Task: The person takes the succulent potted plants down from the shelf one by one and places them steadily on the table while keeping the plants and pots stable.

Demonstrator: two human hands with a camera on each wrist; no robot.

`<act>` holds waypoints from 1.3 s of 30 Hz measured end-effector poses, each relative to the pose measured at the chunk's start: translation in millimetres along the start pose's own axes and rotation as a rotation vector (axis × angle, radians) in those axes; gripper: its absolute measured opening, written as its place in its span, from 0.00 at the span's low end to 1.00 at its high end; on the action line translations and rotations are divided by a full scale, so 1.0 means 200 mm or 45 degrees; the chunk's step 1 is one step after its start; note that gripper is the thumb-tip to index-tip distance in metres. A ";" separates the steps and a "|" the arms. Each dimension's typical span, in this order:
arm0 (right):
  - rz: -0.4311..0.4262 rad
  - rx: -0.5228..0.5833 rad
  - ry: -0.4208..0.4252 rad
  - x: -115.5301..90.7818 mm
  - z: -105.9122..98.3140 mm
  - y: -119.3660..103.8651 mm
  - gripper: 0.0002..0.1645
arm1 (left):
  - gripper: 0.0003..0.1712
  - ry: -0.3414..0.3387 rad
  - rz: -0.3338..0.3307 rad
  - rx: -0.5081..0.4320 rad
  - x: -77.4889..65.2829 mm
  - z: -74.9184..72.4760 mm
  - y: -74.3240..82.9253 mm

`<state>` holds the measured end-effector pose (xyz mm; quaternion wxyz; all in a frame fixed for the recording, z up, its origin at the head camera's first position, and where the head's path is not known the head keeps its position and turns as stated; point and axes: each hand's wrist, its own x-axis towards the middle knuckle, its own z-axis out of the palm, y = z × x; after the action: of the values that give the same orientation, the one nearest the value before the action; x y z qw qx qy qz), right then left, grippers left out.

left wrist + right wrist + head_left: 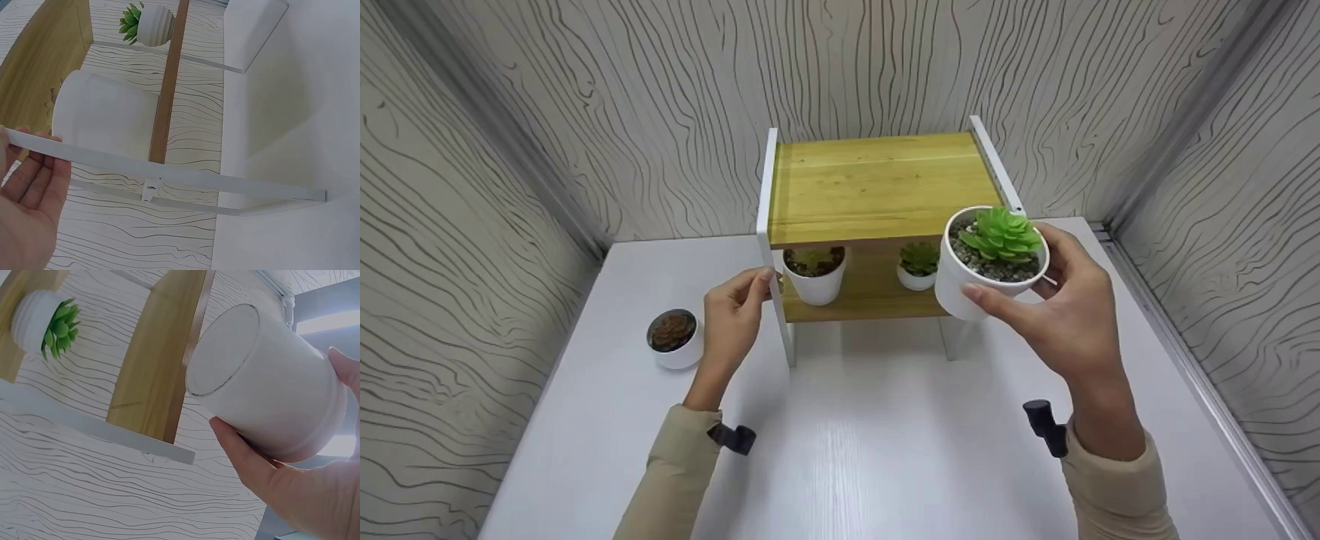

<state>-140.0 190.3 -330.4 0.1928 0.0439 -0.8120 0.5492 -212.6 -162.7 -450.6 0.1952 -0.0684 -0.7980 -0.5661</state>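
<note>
My right hand (1076,311) holds a white pot with a green succulent (1001,234) in grey gravel, thumb on the near side and fingers round the far side. The pot is raised in front of the right end of a two-tier wooden shelf (877,184). In the right wrist view the white pot (270,382) shows its underside. My left hand (735,311) pinches the shelf's white left post (766,195); its fingers (42,183) curl round that post in the left wrist view. On the lower tier stand a larger potted plant (817,277) and a small potted succulent (917,266).
A white bowl-shaped pot with a reddish-brown succulent (675,337) stands on the white table (840,450), left of the shelf. Wood-grain patterned walls (660,112) enclose the back and sides. The shelf's white right post (996,165) rises behind the held pot.
</note>
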 end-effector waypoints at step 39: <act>-0.018 -0.062 -0.158 -0.25 0.00 0.46 0.55 | 0.14 0.020 -0.025 0.011 0.00 0.01 0.00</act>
<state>-119.0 219.8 -429.0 0.1468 0.0788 -0.8353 0.5239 -212.2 -161.4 -451.4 0.1961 -0.0551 -0.7994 -0.5652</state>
